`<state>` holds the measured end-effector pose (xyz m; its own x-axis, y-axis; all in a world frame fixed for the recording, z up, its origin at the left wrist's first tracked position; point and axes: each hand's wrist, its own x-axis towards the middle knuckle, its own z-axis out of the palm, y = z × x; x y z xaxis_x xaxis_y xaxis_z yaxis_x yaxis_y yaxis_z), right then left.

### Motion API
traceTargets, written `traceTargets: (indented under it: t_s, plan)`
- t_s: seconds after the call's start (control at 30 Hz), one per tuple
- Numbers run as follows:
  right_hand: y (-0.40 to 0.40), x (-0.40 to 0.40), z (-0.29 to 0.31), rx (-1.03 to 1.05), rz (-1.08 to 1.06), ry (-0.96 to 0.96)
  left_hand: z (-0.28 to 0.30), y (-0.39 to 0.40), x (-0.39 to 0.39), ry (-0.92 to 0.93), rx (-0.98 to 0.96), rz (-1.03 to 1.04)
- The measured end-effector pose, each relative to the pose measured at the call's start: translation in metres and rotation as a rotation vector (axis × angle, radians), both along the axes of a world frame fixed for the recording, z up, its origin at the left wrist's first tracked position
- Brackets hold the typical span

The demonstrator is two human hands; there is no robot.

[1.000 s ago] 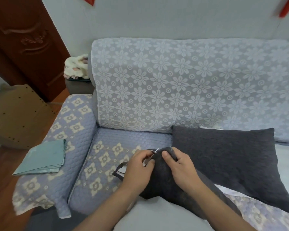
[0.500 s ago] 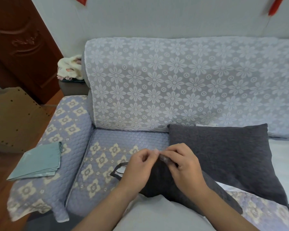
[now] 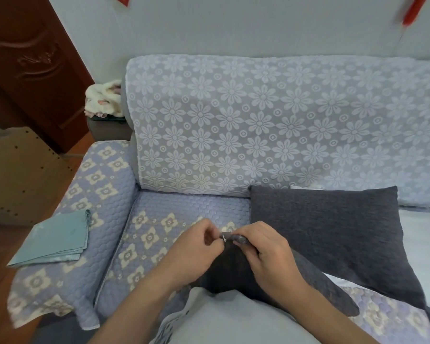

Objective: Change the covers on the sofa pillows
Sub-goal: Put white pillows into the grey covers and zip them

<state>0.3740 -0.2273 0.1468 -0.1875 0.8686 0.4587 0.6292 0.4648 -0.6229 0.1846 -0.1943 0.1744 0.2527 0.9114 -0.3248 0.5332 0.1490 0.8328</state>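
Low in the middle of the frame, the person's 2 hands meet over a dark grey pillow cover (image 3: 233,266) that lies across their lap and the front of the sofa seat (image 3: 159,219). The left hand (image 3: 196,252) has its fingers curled, thumb and fingertips pinching a small silver zipper pull (image 3: 224,237) at the cover's top corner. The right hand (image 3: 266,254) is curled round that same corner, gripping the bunched fabric just beside the pull, so the 2 hands almost touch. The cover trails away toward the lower right of the frame, flat and limp. Behind the right hand, in the centre right, 1 dark grey pillow (image 3: 328,232) leans against the sofa back, which is draped in a pale lace throw with daisy flowers (image 3: 258,120). At the left of the frame, a folded teal cloth (image 3: 57,239) rests on the quilted sofa arm (image 3: 85,194), well apart from the hands. In the upper left stands a dark red wooden door (image 3: 27,65), with a cream fluffy bundle (image 3: 104,100) just beside the sofa's back corner, and a brown perforated board (image 3: 18,175) at the far left edge.
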Motion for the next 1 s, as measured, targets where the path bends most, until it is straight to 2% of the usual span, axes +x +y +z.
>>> traceTargets:
  t_s: [0.1, 0.2, 0.47, 0.5, 0.63, 0.7, 0.77, 0.9, 1.0]
  plan:
    - [0.002, 0.0, -0.001, -0.03, 0.002, 0.028, 0.006, -0.001, 0.002, -0.101, -0.03, -0.024]
    - [0.003, -0.001, -0.001, -0.04, -0.007, 0.045, 0.007, 0.003, 0.003, -0.125, -0.029, -0.082]
    - [0.007, -0.002, -0.001, -0.043, -0.058, 0.021, 0.01, 0.004, 0.009, -0.018, 0.043, 0.126]
    - [0.007, -0.003, 0.0, -0.035, -0.054, 0.004, 0.012, 0.003, 0.008, 0.024, 0.07, 0.121]
    - [0.007, -0.004, 0.002, 0.033, -0.046, -0.134, 0.028, 0.0, 0.011, 0.383, 0.315, -0.012]
    - [0.008, -0.005, 0.004, 0.068, -0.039, -0.187, 0.034, 0.0, 0.014, 0.42, 0.376, -0.011]
    - [0.008, -0.005, 0.005, 0.041, -0.047, -0.184, 0.033, 0.003, 0.013, 0.295, 0.279, 0.047]
    - [0.008, -0.007, 0.005, -0.078, -0.085, -0.159, 0.023, 0.009, 0.007, -0.151, -0.186, 0.269]
    - [0.009, -0.007, 0.007, -0.079, -0.146, -0.13, 0.014, 0.01, 0.006, -0.178, -0.23, 0.303]
